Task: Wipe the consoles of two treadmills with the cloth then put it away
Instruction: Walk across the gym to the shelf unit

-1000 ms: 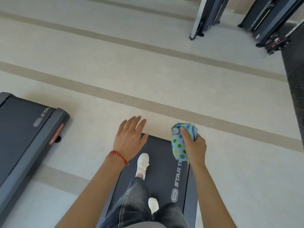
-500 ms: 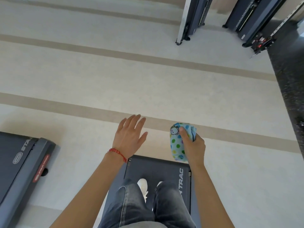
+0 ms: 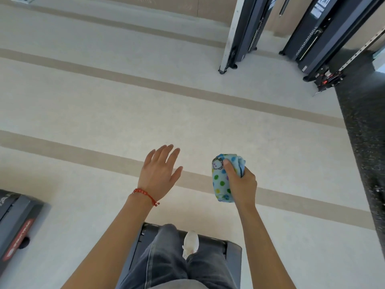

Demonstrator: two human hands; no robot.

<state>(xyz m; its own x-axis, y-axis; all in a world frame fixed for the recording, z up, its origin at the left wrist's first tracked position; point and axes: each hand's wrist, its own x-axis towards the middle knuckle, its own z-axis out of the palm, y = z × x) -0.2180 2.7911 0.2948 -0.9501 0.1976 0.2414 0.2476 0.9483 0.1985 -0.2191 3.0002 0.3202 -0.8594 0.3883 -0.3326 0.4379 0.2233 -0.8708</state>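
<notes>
My right hand (image 3: 241, 184) grips a bunched light-blue cloth (image 3: 221, 180) with coloured dots, held upright above the pale floor. My left hand (image 3: 159, 174) hovers beside it, fingers spread and holding nothing; a red bead bracelet circles its wrist. Below me, the rear end of a dark treadmill deck (image 3: 231, 253) shows under my legs, one white shoe on it. The corner of a second treadmill (image 3: 18, 222) lies at the lower left. No console is in view.
Pale floor with tan stripes (image 3: 187, 90) fills the middle. Two dark machine frames stand at the top right: one with a silver rail (image 3: 239, 38), another (image 3: 318, 38) beside it. A dark speckled mat (image 3: 366, 142) runs along the right edge.
The view has advanced across the floor: both treadmill decks slid down and back in the frame, the machines at the top right came nearer. My hands kept their pose, cloth still gripped.
</notes>
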